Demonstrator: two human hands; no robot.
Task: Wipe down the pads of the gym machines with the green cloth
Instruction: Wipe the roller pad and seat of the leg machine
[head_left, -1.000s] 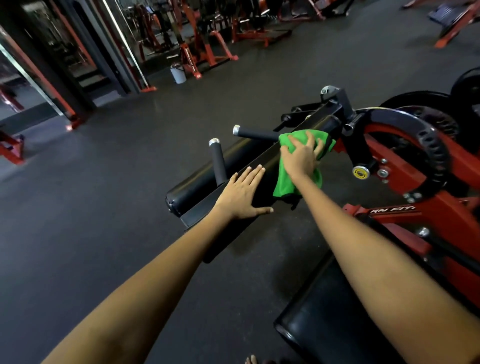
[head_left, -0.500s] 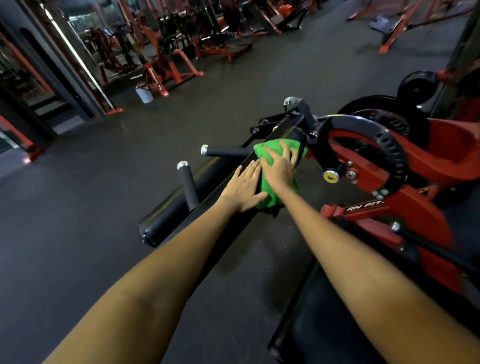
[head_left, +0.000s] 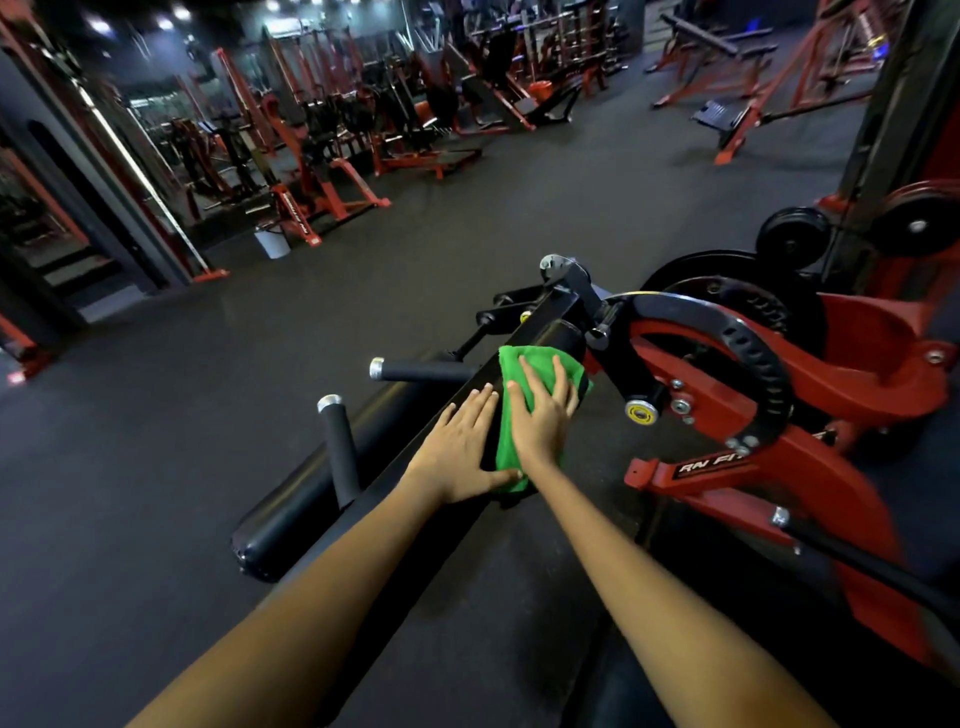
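**Spotter:** Head view first. What have your hands got?

**Me:** My right hand (head_left: 543, 415) lies flat on the green cloth (head_left: 511, 410), fingers spread and pressing it down; it doesn't clutch it. The cloth is draped over the long black pad (head_left: 558, 338), near the end by the black pivot bracket (head_left: 571, 283). My left hand (head_left: 462, 449) is flat as well, palm on the pad just beside the cloth, thumb touching the cloth's lower edge.

**Spotter:** What could go wrong?

**Me:** I'd judge the cloth could slide off, since only pressure holds it and its lower end hangs over the pad's side. If I push further up, my fingers could hit the bracket or the curved toothed arc (head_left: 748, 358). The pad might also swing under my weight.

**Spotter:** Any other view?

**Me:** No, only this one.
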